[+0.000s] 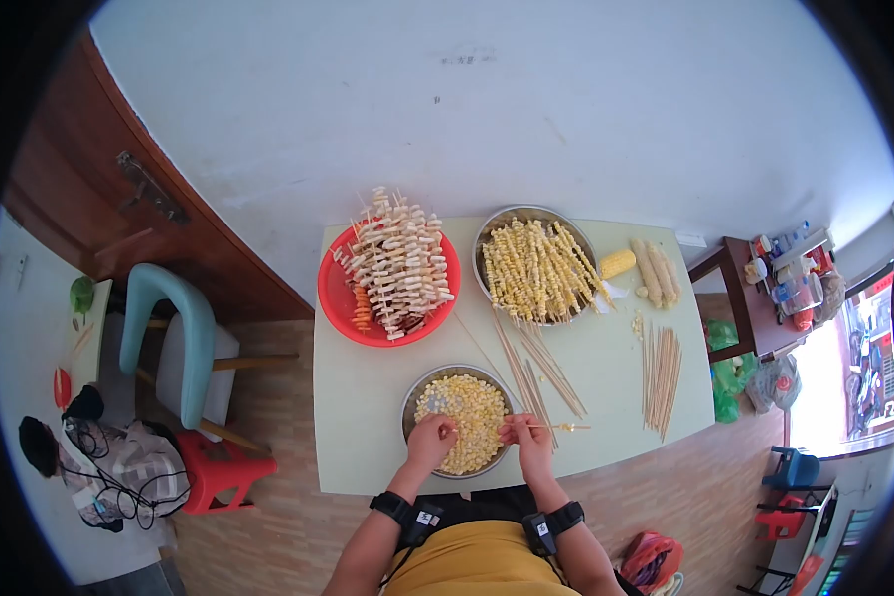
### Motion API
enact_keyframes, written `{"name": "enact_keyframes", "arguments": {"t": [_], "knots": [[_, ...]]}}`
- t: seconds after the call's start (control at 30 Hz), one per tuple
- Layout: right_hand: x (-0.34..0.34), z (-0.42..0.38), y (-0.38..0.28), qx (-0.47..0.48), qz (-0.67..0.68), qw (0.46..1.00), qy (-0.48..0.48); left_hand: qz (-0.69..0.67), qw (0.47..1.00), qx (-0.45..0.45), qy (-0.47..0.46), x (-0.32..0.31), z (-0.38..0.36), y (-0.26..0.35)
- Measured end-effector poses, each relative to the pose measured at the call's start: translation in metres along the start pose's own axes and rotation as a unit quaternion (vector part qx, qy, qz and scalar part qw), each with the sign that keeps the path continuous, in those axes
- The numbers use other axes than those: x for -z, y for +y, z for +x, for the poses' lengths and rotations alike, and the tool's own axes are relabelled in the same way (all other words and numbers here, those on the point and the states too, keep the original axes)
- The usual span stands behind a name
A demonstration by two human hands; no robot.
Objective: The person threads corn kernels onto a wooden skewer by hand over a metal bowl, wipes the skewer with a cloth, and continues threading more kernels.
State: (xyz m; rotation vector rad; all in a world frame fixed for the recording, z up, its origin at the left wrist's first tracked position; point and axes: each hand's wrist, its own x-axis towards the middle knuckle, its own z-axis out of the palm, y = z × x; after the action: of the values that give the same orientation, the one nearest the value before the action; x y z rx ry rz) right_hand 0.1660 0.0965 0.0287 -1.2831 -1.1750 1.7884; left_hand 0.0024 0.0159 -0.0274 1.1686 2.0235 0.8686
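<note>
A metal bowl (405, 405) of loose yellow corn kernels (479, 409) stands at the table's front edge. Over its left side is my left hand (431, 442), its fingers pinched together; whatever they hold is too small to make out. At the bowl's right rim my right hand (528, 437) grips a thin wooden skewer (580, 427), which points right and carries a few kernels beyond the fingers. More bare skewers lie in a loose bunch (551, 372) behind my right hand and in another bundle (660, 382) farther right.
A red basin (326, 308) at the back left holds skewered white pieces. Beside it, a metal basin (479, 253) is piled with corn skewers. A corn cob (617, 263) and stripped cobs (656, 273) lie back right. A blue chair (201, 368) stands left of the pale table (368, 437).
</note>
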Motion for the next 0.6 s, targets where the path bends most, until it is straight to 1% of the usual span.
{"name": "enact_keyframes", "arguments": {"t": [0.07, 0.1, 0.17, 0.2, 0.27, 0.33, 0.47, 0.53, 0.6], "knots": [[0.0, -0.001, -0.001, 0.003, -0.006, 1.0, -0.002, -0.16, 0.985, 0.066, 0.004, -0.006, -0.002, -0.008], [-0.001, -0.002, -0.002, 0.006, -0.007, 1.0, -0.005, -0.16, 0.985, 0.066, 0.004, -0.01, -0.001, -0.014], [-0.003, -0.004, -0.006, 0.01, -0.009, 1.0, -0.009, -0.272, 0.956, 0.109, 0.03, -0.014, -0.001, -0.026], [-0.005, -0.006, -0.008, 0.026, -0.016, 0.999, -0.01, -0.273, 0.955, 0.109, 0.03, -0.012, -0.001, -0.024], [-0.009, -0.009, -0.015, 0.043, -0.023, 0.999, -0.011, -0.37, 0.917, 0.144, 0.038, -0.007, -0.001, -0.019], [-0.012, -0.012, -0.02, 0.065, -0.045, 0.996, -0.038, -0.379, 0.913, 0.146, 0.043, -0.003, 0.0, -0.014], [-0.015, -0.013, -0.019, 0.103, -0.069, 0.991, -0.06, -0.4, 0.903, 0.141, 0.061, -0.004, 0.001, -0.013], [-0.015, -0.014, -0.021, 0.131, -0.136, 0.979, -0.076, -0.404, 0.902, 0.139, 0.064, -0.002, 0.0, -0.008], [-0.016, -0.015, -0.024, 0.133, -0.146, 0.977, -0.078, -0.408, 0.9, 0.137, 0.067, 0.0, 0.0, -0.006]]}}
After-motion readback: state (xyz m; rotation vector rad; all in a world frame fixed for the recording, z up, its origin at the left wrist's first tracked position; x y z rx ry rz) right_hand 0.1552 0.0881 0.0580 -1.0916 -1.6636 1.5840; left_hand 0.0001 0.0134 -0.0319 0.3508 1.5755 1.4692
